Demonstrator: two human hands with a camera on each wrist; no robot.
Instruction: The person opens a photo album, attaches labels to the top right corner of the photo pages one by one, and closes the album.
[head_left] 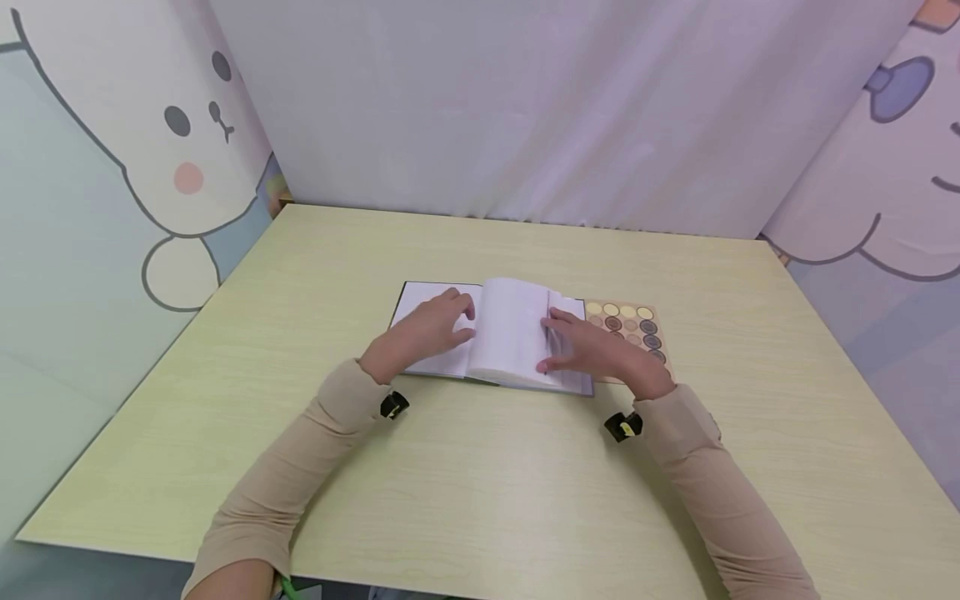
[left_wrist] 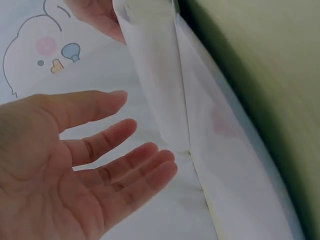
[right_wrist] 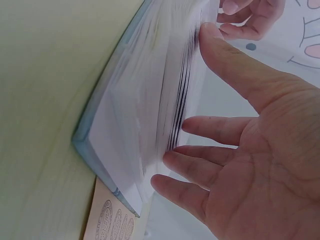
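Book (head_left: 512, 329) lies opened out approx. mid-counter (head_left: 487, 483), covers flat, w/ a thick block of white pages arched up near the spine and leaning over the R half. L page (head_left: 442, 360) lies flat and white; dark cover edge shows round it.

L hand (head_left: 427, 329) is over the L page, next to the arched pages: fingers relaxed, loosely bent, thumb apart, grip empty. Can't tell if any fingertip touches paper.

R hand (head_left: 592, 346) is at the fore-edge of the page block: fingers extended and spread, thumb tip against page edges, fingertips at or v. near them, no pinch. Pages there are blurred in the R wrist view, w/ dark lines btwn some.

Tan card (head_left: 636, 317) w/ rows of yellow, pinkish & dark circles sits just R of book, partly hidden by the R hand; cover corner overlaps it.

Both arms in beige sleeves (head_left: 292, 467), w/ a small black device (head_left: 393, 406) by each wrist. Pale curtain (head_left: 525, 108) behind; cartoon-print cloth (head_left: 67, 233) L & R.
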